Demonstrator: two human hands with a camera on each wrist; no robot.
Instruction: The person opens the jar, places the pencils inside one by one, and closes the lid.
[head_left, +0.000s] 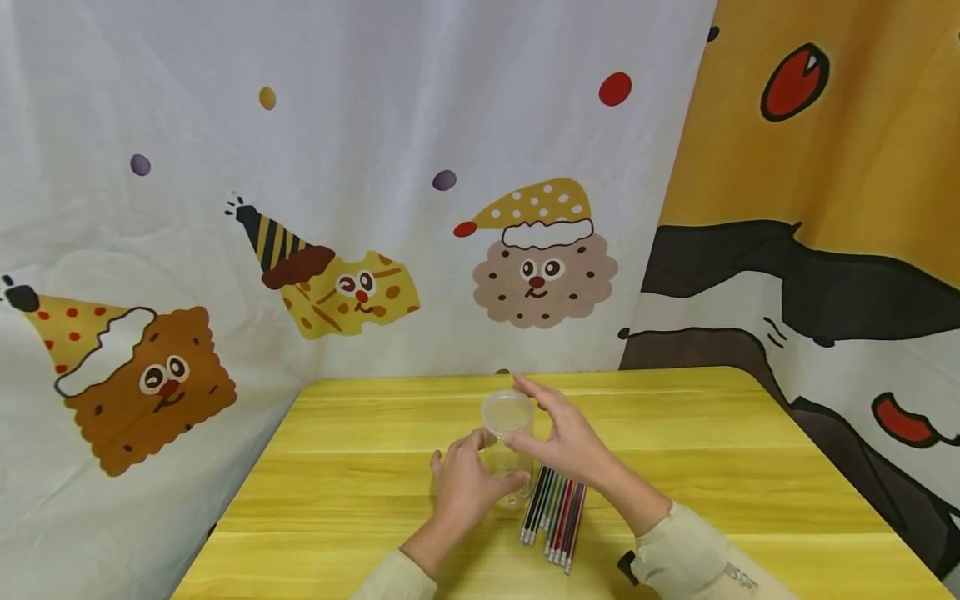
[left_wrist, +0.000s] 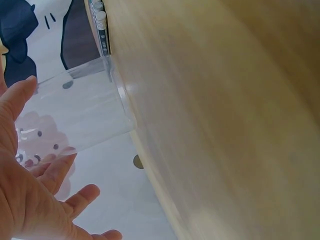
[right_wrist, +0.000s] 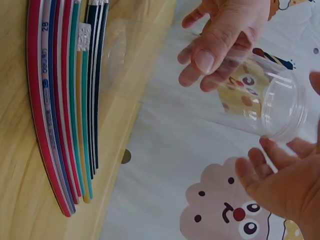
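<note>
A clear, see-through plastic jar (head_left: 507,457) stands roughly upright over the table, just left of the pencils. Its round translucent top (head_left: 507,412) faces up. My left hand (head_left: 463,482) grips the jar's body, the thumb on the near side and fingers round the far side. At the top, my right hand (head_left: 562,435) has its thumb and fingers spread about the rim, the fingers fairly straight. In the right wrist view, fingertips of that right hand (right_wrist: 285,172) lie close against the jar's rim (right_wrist: 287,112). Whether the jar's base touches the table cannot be told.
Several pencils (head_left: 557,521) in black, green, red and other colours lie side by side on the wood-grain table (head_left: 337,467), their erasers toward me. Behind the table hangs a white curtain (head_left: 375,108) with cartoon prints. A dark object (head_left: 627,568) shows beside the right sleeve.
</note>
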